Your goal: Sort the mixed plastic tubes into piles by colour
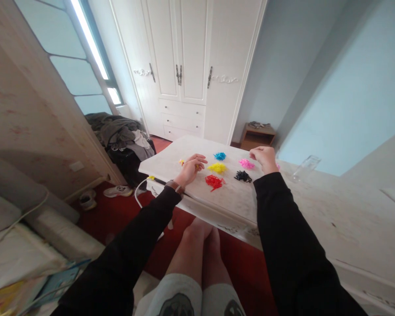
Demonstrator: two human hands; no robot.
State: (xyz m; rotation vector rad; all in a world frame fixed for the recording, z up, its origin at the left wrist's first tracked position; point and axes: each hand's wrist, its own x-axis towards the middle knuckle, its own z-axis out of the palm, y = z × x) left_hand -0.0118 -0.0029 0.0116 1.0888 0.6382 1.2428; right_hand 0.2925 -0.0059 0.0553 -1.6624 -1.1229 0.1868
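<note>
Small piles of thin, bright, loop-like strips lie on a white table [230,199]; they are too small to name surely. There is a blue pile [220,156], a yellow pile [217,167], a red pile [214,181], a pink pile [246,163] and a black pile [242,176]. My left hand [191,169] hovers left of the yellow pile, fingers spread. Yellow bits show beside and under it. Just right of the pink pile, my right hand [263,158] has thumb and fingertips pinched together; whatever they hold is hidden. Some pink shows behind that wrist.
A clear glass [306,168] stands on the white surface to the right. A white cable [137,193] with a yellow end hangs at the table's left edge. Clothes [118,131] are heaped beyond, shoes [117,191] lie on the red floor, and a white wardrobe [184,57] stands behind.
</note>
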